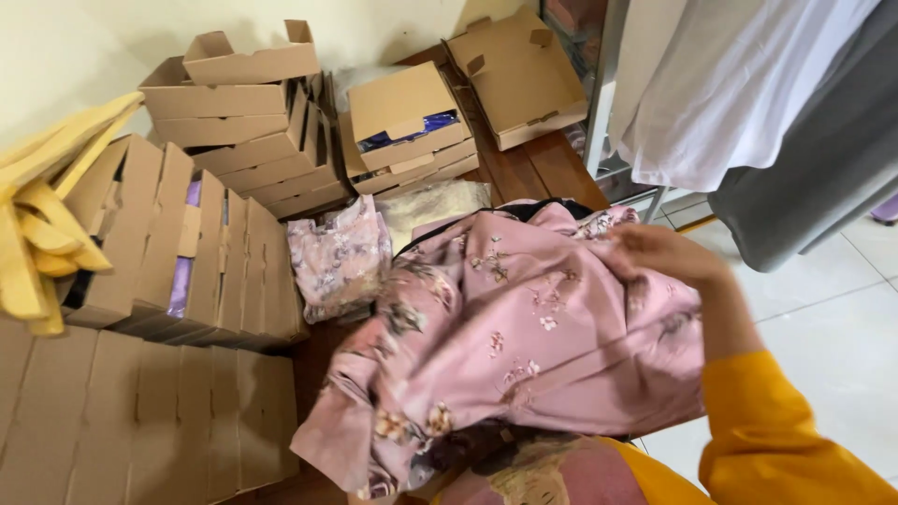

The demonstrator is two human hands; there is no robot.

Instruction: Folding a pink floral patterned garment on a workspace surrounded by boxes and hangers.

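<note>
Right hand [666,252] grips pink floral garment [524,346] at upper right edge.

A dark wooden floor [528,168] carries stacks of flat cardboard boxes [248,122], some standing on edge at the left. A pink flowered cloth [524,337] spreads across it, a smaller folded flowered cloth [339,257] just beside. White tiles [823,327] adjoin on the right.

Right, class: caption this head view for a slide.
Right hand gripping pink floral cloth beside stacked cardboard boxes.
</note>
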